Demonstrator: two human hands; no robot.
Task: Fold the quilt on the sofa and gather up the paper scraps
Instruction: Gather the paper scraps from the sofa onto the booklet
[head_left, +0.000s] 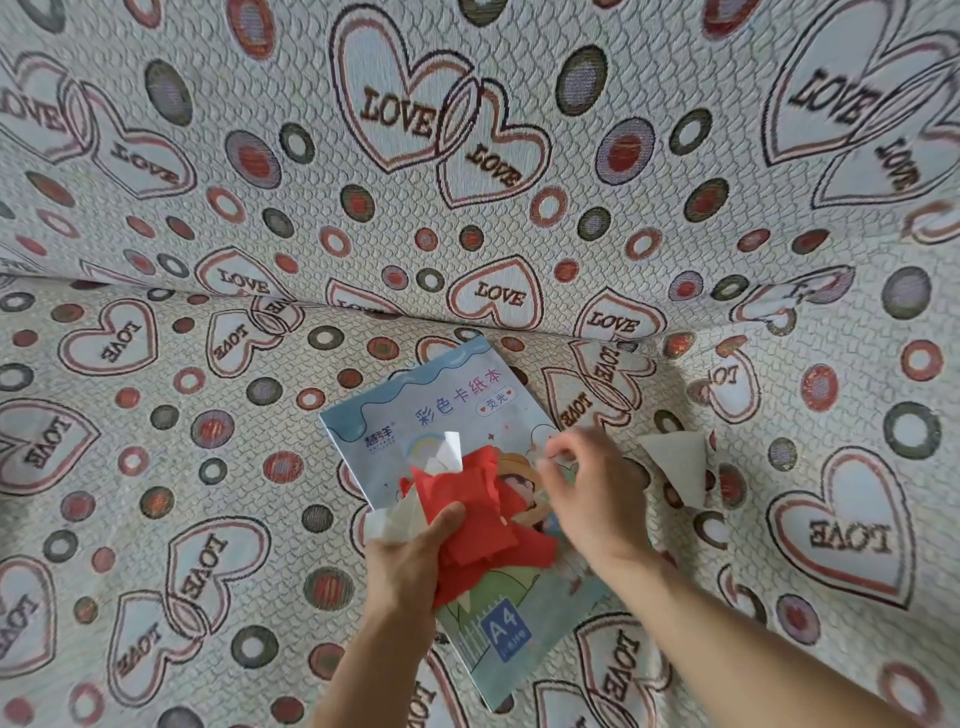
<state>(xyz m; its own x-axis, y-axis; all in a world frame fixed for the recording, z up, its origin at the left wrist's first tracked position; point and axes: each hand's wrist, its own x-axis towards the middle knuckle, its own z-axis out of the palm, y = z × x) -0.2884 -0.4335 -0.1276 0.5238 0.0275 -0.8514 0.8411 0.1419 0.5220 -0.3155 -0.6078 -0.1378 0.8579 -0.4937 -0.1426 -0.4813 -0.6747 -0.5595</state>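
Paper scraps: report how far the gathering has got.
In hand: the left hand grips a bunch of red and white scraps over the card-paper pad, and the right hand is blurred above the pad. Left: a white scrap lies on the sofa cover. No quilt is in view.

Both forearms are bare, the left hand and right hand ungloved.

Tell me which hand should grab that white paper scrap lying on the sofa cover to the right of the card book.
Right. The right hand is nearest the white scrap, while the left hand grips a bundle of red and white scraps.
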